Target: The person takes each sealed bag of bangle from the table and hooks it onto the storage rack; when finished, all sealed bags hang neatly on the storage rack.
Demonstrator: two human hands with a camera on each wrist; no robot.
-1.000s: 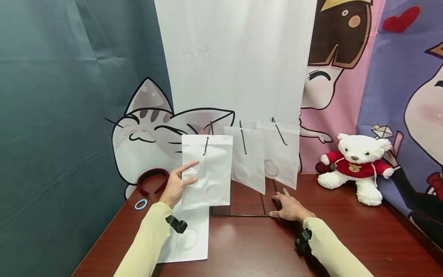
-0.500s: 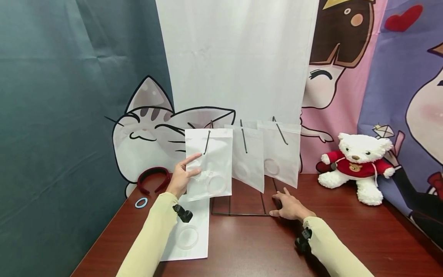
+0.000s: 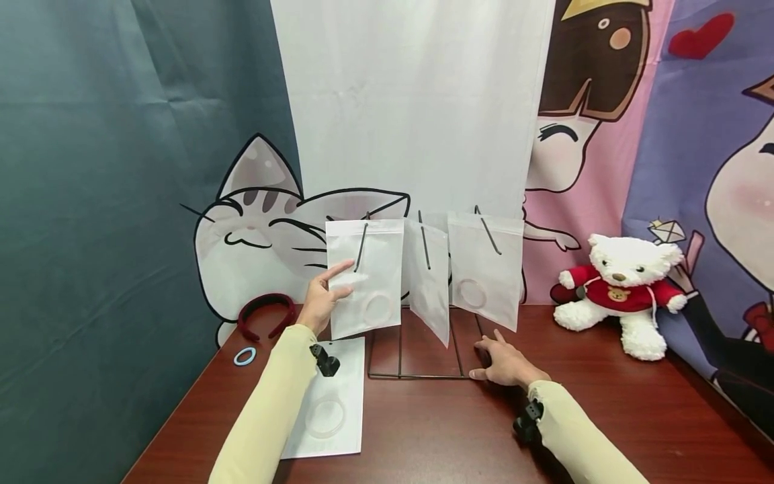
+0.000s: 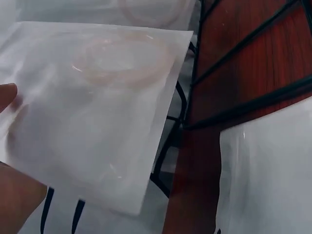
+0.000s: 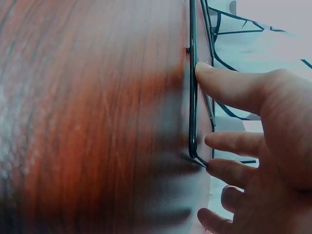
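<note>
I see the left hand point(image 3: 319, 304) pinching the left bag point(image 3: 369, 275), threaded on its hook point(image 3: 360, 252); the right hand point(image 3: 509, 364), spread, touches the rack point(image 3: 417, 377) near right. Tugging could tear the bag or drag the rack; swinging might snag the middle bag point(image 3: 432, 289).

A: What displacement is shown at the left hook point(image 3: 361, 247)?
B: The left bag point(image 3: 371, 275) sits higher and farther back along it, so more of the hook's front end projects; the left hand point(image 3: 320, 300), pinching the bag, has risen and shifted rightward with it.
A: And the middle bag point(image 3: 429, 286)?
B: Turned more edge-on and narrower in outline, its lower corner dropped, uncovering the left side of the right bag point(image 3: 490, 269).
A: Below?
B: More of the flat bag's point(image 3: 345, 376) upper end is exposed.
</note>
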